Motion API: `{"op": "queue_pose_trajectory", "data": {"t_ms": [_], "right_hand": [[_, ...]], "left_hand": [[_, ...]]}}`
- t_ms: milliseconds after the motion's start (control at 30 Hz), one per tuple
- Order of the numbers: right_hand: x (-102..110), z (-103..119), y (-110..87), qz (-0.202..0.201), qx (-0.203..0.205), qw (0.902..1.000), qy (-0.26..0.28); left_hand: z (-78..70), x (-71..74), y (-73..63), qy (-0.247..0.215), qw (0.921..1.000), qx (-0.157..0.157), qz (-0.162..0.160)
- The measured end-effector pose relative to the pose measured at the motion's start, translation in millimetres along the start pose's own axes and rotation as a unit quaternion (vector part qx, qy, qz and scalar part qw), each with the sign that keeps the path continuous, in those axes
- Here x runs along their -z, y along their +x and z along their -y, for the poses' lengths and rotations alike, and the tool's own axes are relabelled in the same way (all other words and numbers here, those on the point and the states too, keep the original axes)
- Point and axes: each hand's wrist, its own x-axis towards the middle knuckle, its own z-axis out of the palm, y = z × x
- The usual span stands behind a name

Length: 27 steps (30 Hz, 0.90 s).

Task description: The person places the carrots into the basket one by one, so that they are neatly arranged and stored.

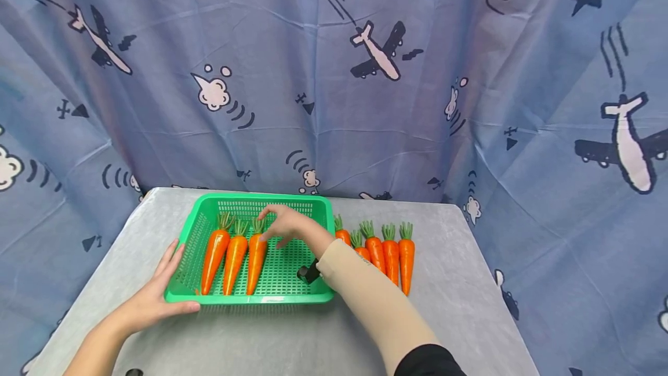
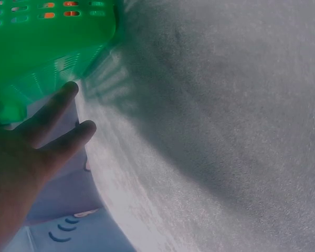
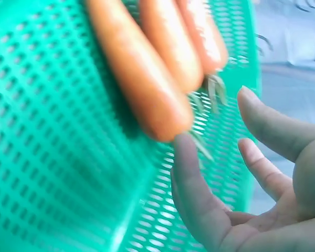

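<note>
Blue airplane-print curtain [image 1: 292, 91] behind and beside a pale grey tabletop [image 1: 250, 341].

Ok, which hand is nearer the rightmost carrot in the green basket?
Right. The right hand is over the basket, beside the leafy top of that carrot; the left hand is at the basket's left end, beyond the other two carrots.

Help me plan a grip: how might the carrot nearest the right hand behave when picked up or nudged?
The carrot may be slippery, given its glossy skin. Its rounded, tapering body could roll if nudged. Its thin green stems might flex if gripped.
</note>
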Motion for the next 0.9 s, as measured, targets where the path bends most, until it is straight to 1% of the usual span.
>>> {"op": "queue_pose_trajectory", "data": {"t_ms": [133, 200, 333, 467, 567, 667, 800, 900], "right_hand": [[19.5, 7.0, -11.3, 0.008, 0.026, 0.9996, 0.003], [28.6, 7.5, -17.6, 0.005, 0.04, 0.9992, 0.005], [44.8, 5.1, -32.6, -0.018, 0.072, 0.9971, 0.012], [60.5, -1.5, -51.1, -0.058, 0.098, 0.9935, 0.008], [72.0, -10.0, -62.3, -0.093, 0.105, 0.9901, 0.01], [83.3, -20.8, -71.3, -0.127, 0.108, 0.9857, 0.023], [99.4, -42.1, -83.6, -0.164, 0.117, 0.9786, 0.042], [112.2, -61.1, -93.9, -0.187, 0.117, 0.9738, 0.055]], "left_hand": [[0.4, 0.9, -1.3, -0.003, 1.0, 0.001, -0.002], [1.0, 1.2, -2.0, -0.002, 1.0, -0.001, -0.004], [1.7, 0.6, -2.4, -0.005, 1.0, 0.0, -0.004], [1.0, -0.5, -1.3, -0.006, 1.0, 0.002, 0.001], [-0.1, 0.9, -1.4, -0.002, 1.0, 0.001, -0.001], [-0.3, 3.0, -3.0, -0.003, 1.0, 0.001, -0.003], [1.6, 2.2, -3.8, -0.01, 0.9999, 0.0, -0.002], [2.9, -0.7, -2.5, -0.016, 0.9999, -0.004, -0.003]]}}
